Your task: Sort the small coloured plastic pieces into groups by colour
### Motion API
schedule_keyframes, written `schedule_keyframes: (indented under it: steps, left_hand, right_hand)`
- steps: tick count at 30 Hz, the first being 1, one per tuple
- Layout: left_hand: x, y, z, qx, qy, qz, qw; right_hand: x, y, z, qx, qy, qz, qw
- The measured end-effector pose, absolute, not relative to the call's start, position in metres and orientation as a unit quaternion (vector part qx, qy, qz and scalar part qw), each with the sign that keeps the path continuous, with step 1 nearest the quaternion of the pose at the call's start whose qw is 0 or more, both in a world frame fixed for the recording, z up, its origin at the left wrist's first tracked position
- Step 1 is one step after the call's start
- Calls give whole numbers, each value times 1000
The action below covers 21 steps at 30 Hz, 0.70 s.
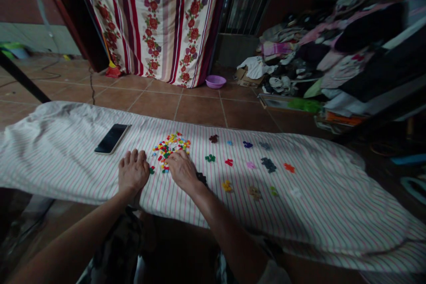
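A mixed heap of small coloured pieces (172, 143), like tiny plastic blocks, lies on a striped cloth (199, 204). My right hand (181, 169) reaches to the heap's near right edge, its fingers bent together over the pieces. Anything between those fingertips is hidden. My left hand (133, 171) rests flat on the cloth, fingers stretched out, just left of the heap. By its little-finger-free side sits a dark green piece (151, 170). Black pieces (201, 179) lie partly behind my right wrist. Sorted clusters spread to the right, among them green (210, 158), red (228, 162), yellow (226, 186) and dark grey pieces (269, 164).
A phone (112, 139) lies on the cloth beyond my left hand. Further right are orange pieces (289, 167) and white pieces (295, 192). Past the cloth, a purple basin (215, 81) stands on the tiled floor, near a floral curtain (153, 22) and a heap of clothes (319, 49).
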State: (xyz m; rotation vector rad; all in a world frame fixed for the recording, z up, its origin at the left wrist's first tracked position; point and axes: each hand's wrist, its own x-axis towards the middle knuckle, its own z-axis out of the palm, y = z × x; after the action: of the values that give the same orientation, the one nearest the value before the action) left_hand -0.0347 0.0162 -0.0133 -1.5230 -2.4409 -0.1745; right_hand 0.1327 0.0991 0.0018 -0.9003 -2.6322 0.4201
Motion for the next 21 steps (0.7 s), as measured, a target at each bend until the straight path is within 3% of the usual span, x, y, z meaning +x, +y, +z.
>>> schedule_keyframes:
  steps: [21]
  left_hand:
    - [-38, 19, -20, -526, -841, -74, 102]
  right_hand:
    - [129, 114, -7, -333, -893, 178, 246]
